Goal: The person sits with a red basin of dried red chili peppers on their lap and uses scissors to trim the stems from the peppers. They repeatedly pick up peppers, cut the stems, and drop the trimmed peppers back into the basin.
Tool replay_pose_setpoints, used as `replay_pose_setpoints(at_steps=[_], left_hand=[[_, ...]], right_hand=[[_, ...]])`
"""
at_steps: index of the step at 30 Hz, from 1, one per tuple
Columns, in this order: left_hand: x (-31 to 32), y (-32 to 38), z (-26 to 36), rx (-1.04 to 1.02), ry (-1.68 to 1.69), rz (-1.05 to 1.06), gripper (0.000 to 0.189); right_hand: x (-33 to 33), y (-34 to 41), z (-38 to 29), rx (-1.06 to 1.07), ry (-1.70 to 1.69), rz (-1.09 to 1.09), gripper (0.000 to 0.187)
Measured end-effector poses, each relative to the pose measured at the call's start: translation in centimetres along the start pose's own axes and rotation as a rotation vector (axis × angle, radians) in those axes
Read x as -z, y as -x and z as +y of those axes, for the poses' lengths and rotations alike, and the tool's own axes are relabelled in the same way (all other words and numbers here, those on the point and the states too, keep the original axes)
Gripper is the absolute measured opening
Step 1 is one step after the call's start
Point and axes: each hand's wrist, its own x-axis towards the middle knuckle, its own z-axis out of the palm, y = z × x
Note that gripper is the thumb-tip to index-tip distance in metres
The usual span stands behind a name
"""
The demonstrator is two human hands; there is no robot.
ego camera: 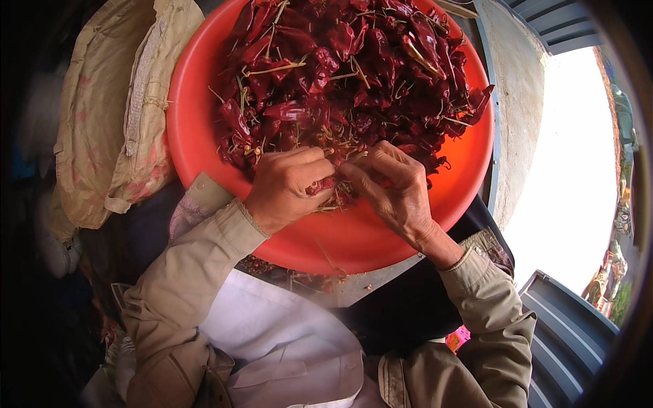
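A wide orange-red plastic basin [285,255] stands before me, heaped with dried red chili peppers [301,109], many with pale stems. Over the near side of the heap, my left hand [288,186] is curled around a dried chili [321,186], which shows between its fingers and palm. My right hand [395,186] is close beside it, thumb and index finger pinched at a pale chili stem [363,154]. The fingertips of both hands nearly meet and are partly hidden. Loose stems and chili scraps [341,198] lie beneath them in the basin.
A tan woven sack [102,112] leans at the basin's left. Chili debris [306,283] is scattered on the floor by the near rim. To the right are a concrete strip [518,102], a bright doorway [566,168] and a ribbed blue-grey metal door panel [566,331].
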Motion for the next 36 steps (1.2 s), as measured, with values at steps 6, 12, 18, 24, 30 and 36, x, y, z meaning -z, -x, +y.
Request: replay_pose_setpoints(at_steps=[6,12,18,24,30,36], left_hand=[[0.3,-0.2,0.9,0.165,0.169,-0.098,0.041],[-0.4,-0.2,0.6,0.105,0.282,-0.073,0.036],[-0.5,0.2,0.3,0.149,0.239,-0.123,0.027],[-1.0,0.4,0.5,0.105,0.180,-0.086,0.019],[-1.0,0.3,0.4,0.040,0.190,-0.049,0.014],[-0.5,0.7,0.5,0.079,0.173,-0.099,0.023]], right_hand=[[0.3,0.2,0.5,0.235,0.117,0.002,0.022],[-0.2,0.1,0.5,0.388,0.106,0.026,0.017],[-0.2,0.5,0.9,0.332,0.140,-0.001,0.013],[-0.1,0.4,0.7,0.219,0.137,-0.023,0.016],[1.5,0.2,-1.3,-0.519,-0.425,-0.163,0.030],[1.6,-0.7,-1.2,-0.622,-0.768,-0.088,0.030]])
